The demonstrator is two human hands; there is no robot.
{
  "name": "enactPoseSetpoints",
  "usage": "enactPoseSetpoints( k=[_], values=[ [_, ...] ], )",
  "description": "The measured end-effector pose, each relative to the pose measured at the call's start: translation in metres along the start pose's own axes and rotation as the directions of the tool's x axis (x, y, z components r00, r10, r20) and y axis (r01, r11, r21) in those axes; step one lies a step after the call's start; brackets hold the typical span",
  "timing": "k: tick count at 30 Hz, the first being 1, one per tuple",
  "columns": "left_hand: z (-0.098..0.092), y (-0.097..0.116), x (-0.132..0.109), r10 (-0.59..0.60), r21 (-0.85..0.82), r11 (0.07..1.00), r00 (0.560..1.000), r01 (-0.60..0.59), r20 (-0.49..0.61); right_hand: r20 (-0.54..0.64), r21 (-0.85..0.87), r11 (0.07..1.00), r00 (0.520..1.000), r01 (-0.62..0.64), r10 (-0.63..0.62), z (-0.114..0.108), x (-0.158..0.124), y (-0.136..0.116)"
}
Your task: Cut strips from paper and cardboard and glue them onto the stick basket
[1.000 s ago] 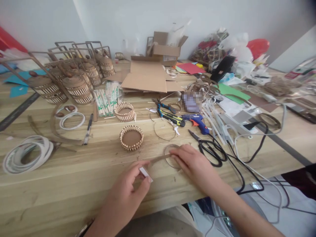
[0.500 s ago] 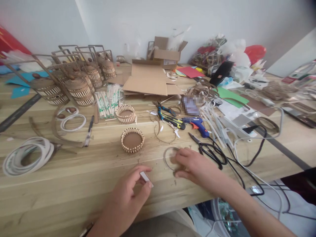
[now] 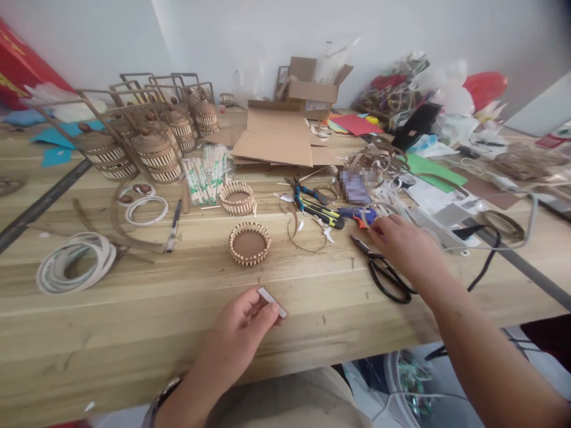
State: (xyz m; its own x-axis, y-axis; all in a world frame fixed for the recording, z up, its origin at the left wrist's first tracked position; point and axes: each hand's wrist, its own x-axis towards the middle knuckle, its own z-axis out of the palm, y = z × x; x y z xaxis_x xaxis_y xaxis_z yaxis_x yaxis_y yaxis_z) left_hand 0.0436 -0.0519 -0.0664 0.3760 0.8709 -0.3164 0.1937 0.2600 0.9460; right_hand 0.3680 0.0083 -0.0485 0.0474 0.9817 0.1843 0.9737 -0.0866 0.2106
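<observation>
My left hand point(image 3: 243, 324), near the table's front edge, pinches a small flat strip point(image 3: 273, 302) with a pale face and a brownish edge. Reaching out to the right, my right hand point(image 3: 401, 241) has its fingers closed on a thin pale ring point(image 3: 380, 213), partly hidden by the fingers. Just beyond lies a blue hot glue gun point(image 3: 352, 212) with an orange trigger. Black-handled scissors point(image 3: 387, 276) rest below the right hand. Two small round baskets edged with short sticks, a nearer one point(image 3: 250, 245) and a farther one point(image 3: 237, 199), stand in mid-table.
Pliers point(image 3: 306, 191) and a yellow-black utility knife point(image 3: 323, 213) lie beyond the baskets' right. Lidded stick-sided pots point(image 3: 156, 156) with tall handles crowd the back left. Coiled white strip point(image 3: 75, 261) and a pen point(image 3: 173, 227) lie left. Flattened cardboard point(image 3: 272, 139) and cables occupy the back and right.
My right hand has lifted the thin ring from the table and moved it right and away, towards the glue gun. My left hand keeps its strip, now turned more into view. The camera view has shifted.
</observation>
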Motion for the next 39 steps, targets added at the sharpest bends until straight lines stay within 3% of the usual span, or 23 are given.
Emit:
enactPoseSetpoints(
  k=[2, 6, 10, 11, 13, 15, 17, 20, 28, 39],
  values=[
    [0.0, -0.002, 0.001, -0.001, -0.024, 1.0, 1.0, 0.001, -0.009, -0.004, -0.012, 0.998, 0.998, -0.068, 0.068, -0.001, 0.004, 0.003],
    [-0.001, -0.005, 0.001, -0.007, -0.028, 1.0, 0.999, 0.006, -0.033, 0.009, 0.027, 0.997, 0.997, -0.07, 0.07, -0.005, 0.0, 0.002],
    [0.003, -0.002, 0.003, 0.011, -0.051, 0.999, 0.999, -0.012, -0.036, -0.209, 0.241, 0.97, 0.977, 0.014, 0.038, -0.014, -0.024, -0.03],
    [0.004, -0.001, 0.003, 0.016, -0.058, 0.998, 0.999, -0.018, -0.039, -0.216, 0.359, 0.929, 0.976, 0.089, -0.01, -0.018, -0.033, -0.044],
    [0.006, 0.001, 0.004, 0.028, -0.072, 0.997, 0.998, -0.031, -0.051, -0.123, 0.631, 0.737, 0.969, 0.242, -0.212, -0.027, -0.052, -0.077],
    [0.008, 0.0, 0.004, 0.036, -0.07, 0.997, 0.997, -0.041, -0.066, -0.031, 0.814, 0.533, 0.933, 0.232, -0.359, -0.035, -0.067, -0.106],
    [0.01, -0.001, 0.003, 0.045, -0.048, 0.998, 0.996, -0.049, -0.081, -0.033, 0.886, 0.418, 0.926, 0.202, -0.376, -0.039, -0.077, -0.127],
    [0.01, -0.003, -0.001, 0.054, 0.017, 0.998, 0.992, -0.052, -0.11, -0.022, 0.932, 0.331, 0.937, 0.145, -0.35, -0.038, -0.081, -0.139],
    [0.006, 0.0, -0.004, 0.2, 0.222, 0.964, 0.953, -0.149, -0.227, 0.169, 0.949, 0.31, 0.913, -0.05, -0.371, -0.043, -0.082, -0.134],
    [0.01, -0.006, -0.005, 0.151, 0.042, 0.989, 0.958, -0.145, -0.243, 0.242, 0.956, 0.252, 0.885, -0.148, -0.397, -0.045, -0.092, -0.138]
  ],
)
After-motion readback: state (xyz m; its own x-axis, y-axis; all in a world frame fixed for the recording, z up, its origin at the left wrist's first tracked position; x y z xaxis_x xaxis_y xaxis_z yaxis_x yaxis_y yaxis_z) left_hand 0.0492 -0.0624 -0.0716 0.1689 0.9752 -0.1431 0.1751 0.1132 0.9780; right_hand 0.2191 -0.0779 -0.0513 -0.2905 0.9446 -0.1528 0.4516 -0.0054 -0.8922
